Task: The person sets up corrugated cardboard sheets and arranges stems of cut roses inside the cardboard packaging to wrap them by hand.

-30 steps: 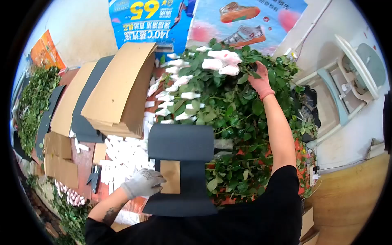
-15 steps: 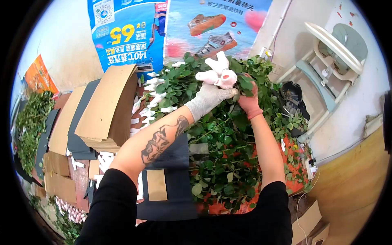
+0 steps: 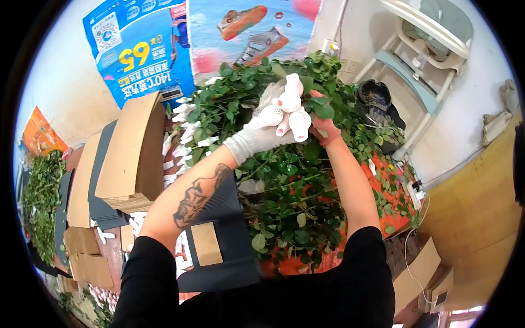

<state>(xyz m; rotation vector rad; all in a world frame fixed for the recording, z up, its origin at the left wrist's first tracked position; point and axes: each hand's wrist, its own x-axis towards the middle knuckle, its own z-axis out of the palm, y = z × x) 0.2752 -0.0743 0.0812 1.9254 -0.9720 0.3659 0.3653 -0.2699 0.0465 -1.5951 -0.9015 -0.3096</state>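
Several flower heads in white net sleeves (image 3: 287,109) are bunched at the upper middle, over a pile of leafy stems (image 3: 295,180). My left hand (image 3: 262,131), in a grey-white glove, is closed round the bunch just below and behind the heads; its fingers are partly hidden by them. To the right, my right hand (image 3: 325,126), in a pink glove, is closed round the bunch's leafy stems. More sleeved heads (image 3: 186,128) lie along the left edge of the pile.
Tall cardboard stacks (image 3: 128,147) stand left. Black corrugated sheet (image 3: 235,251) with a small cardboard piece (image 3: 206,244) lies in front. A high chair (image 3: 426,65) is at right, near a power strip (image 3: 415,195). Posters (image 3: 145,60) hang behind.
My left hand has moved from the white sleeves by the black sheet up to the bunch and closed on it. The bunch has been turned, its heads now pointing towards me. The view has shifted right.
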